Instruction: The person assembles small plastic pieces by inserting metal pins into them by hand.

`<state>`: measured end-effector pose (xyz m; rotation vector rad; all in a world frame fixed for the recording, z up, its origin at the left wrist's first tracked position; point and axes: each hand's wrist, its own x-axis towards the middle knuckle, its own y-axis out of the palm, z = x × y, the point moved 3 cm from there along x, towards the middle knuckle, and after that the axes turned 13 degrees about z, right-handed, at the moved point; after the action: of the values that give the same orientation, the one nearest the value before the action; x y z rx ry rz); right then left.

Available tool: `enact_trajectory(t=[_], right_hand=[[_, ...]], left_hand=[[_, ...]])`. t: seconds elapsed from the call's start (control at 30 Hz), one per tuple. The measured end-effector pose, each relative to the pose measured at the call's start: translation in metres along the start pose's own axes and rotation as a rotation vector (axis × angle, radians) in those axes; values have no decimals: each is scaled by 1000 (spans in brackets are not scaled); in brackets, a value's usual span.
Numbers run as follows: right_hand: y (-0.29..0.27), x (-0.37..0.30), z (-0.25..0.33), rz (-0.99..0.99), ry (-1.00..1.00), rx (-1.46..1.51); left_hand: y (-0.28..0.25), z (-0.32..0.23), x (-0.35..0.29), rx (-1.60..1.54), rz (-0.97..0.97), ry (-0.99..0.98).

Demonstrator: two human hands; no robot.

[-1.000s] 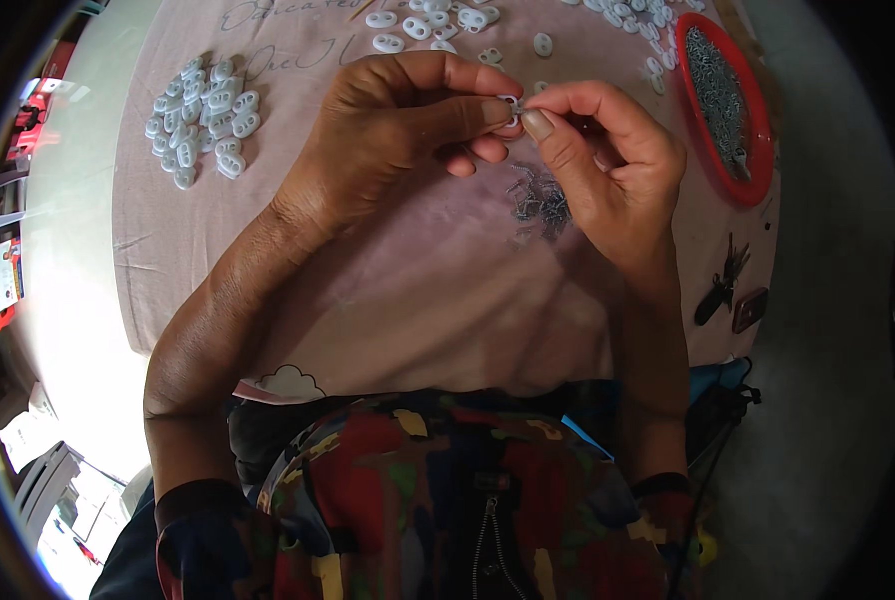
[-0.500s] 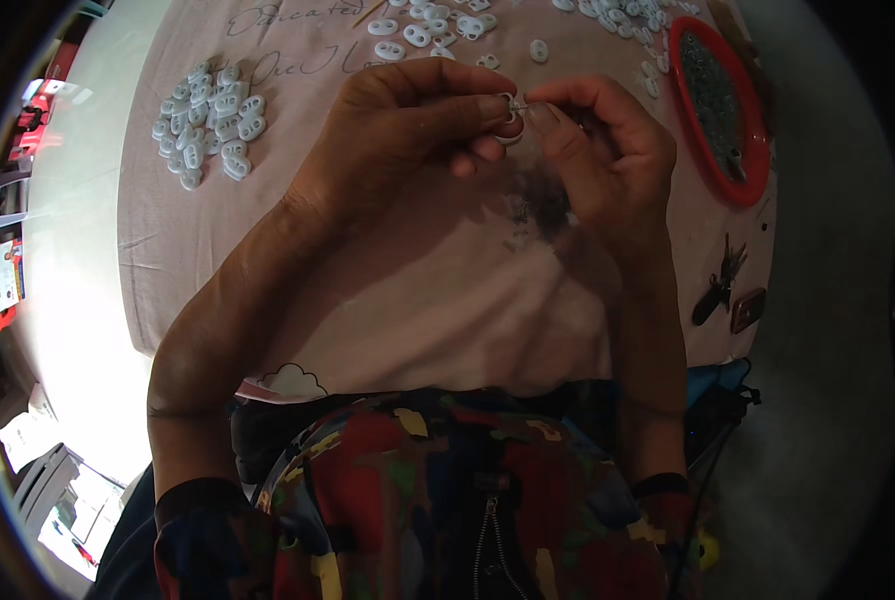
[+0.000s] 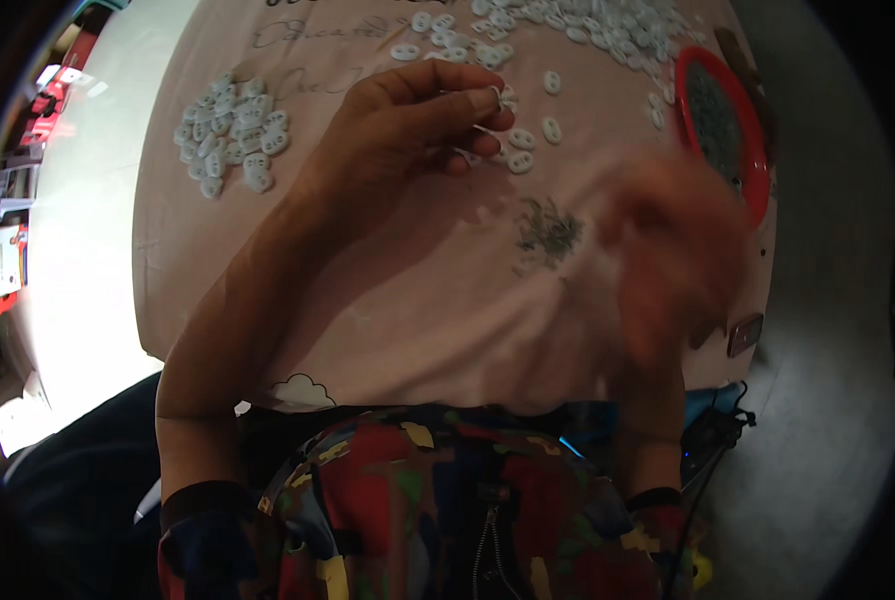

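Note:
My left hand (image 3: 393, 135) is closed, pinching a small white plastic piece (image 3: 508, 98) between thumb and fingertips; most of that piece is hidden. My right hand (image 3: 673, 235) is smeared by motion above the right side of the table, so its fingers cannot be made out. Between the two hands lies a small heap of thin grey metal bits (image 3: 550, 234). Just beyond it are a few loose white oval pieces with two holes (image 3: 521, 161). To the left of my left forearm sits a pile of similar white pieces (image 3: 233, 128).
A pink cloth (image 3: 398, 330) covers the table. More white pieces (image 3: 618, 30) spread along the far side. At the right edge stands a red oval tray (image 3: 758, 190) of small grey bits, with a dark rectangular object (image 3: 745, 335) nearer me.
My right hand has pulled away from the white piece, moving right and toward me. This uncovers the metal bits and loose white pieces. My left hand keeps its pinch; the view has shifted slightly.

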<state>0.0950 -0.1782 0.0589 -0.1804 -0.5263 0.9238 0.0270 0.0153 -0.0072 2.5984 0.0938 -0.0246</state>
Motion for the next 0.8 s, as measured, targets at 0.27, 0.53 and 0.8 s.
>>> enact_trajectory(t=[0.27,0.53,0.8], right_hand=[[25,-28,103,-225,-1203,794],[24,-21,110,-107,-824,924],[5,45,-22,451,-38,-612]], left_hand=[[-27,-12,-2,-100,-95,81],[-19,-19,2,-169,-99,52],[-27,-19,-1,-129,-70,20]])
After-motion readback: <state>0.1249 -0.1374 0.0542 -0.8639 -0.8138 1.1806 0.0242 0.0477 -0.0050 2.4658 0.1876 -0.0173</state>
